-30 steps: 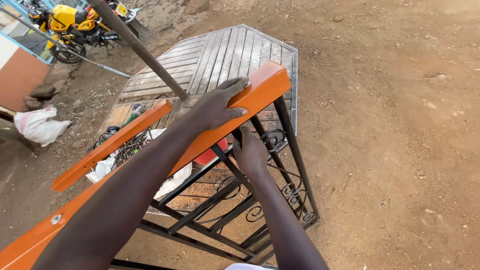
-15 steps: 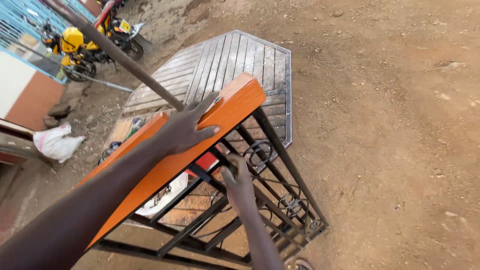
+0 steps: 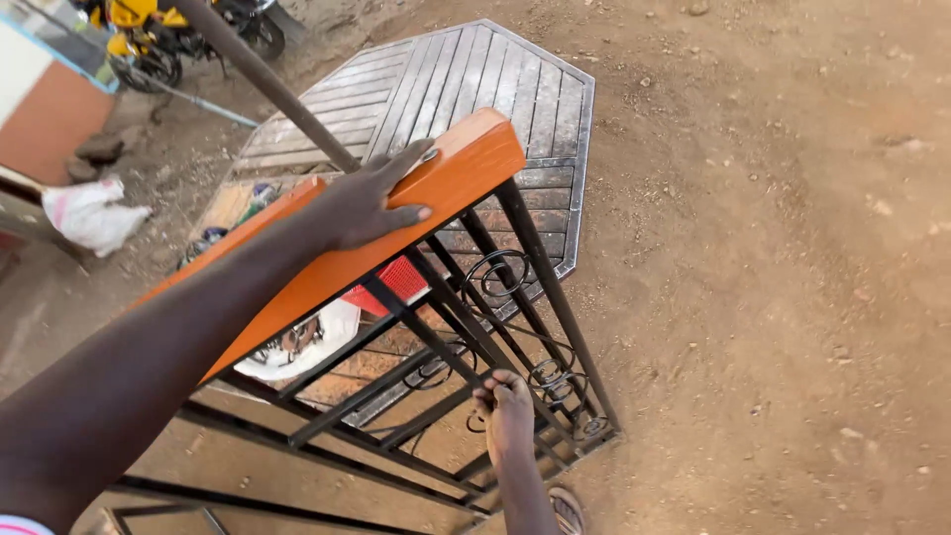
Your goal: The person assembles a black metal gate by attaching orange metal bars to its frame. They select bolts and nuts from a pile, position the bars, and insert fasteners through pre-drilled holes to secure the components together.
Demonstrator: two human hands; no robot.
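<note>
My left hand [image 3: 371, 198] lies on the orange top rail [image 3: 471, 159] of a black metal grille [image 3: 515, 267], with the fingers spread over its face and the thumb along its upper edge. The rail runs from lower left up to its square end near the centre of the head view. The grille has straight bars and spiral scrolls [image 3: 495, 277] and stands tilted on the dirt. Lower down, my right hand [image 3: 507, 411] is curled around one of the slanted black bars near the grille's bottom corner.
An octagonal slatted metal panel [image 3: 475, 79] lies on the ground behind the grille. A dark pole [image 3: 267, 84] crosses diagonally. A red object [image 3: 391, 282] and white cloth [image 3: 302, 342] lie beneath. A yellow motorcycle [image 3: 144, 25] and white sack [image 3: 94, 213] are far left. My sandal [image 3: 567, 510] shows below.
My right hand has slid down from just under the orange rail to a bar near the grille's bottom. My left hand stays on the rail, and the view has shifted.
</note>
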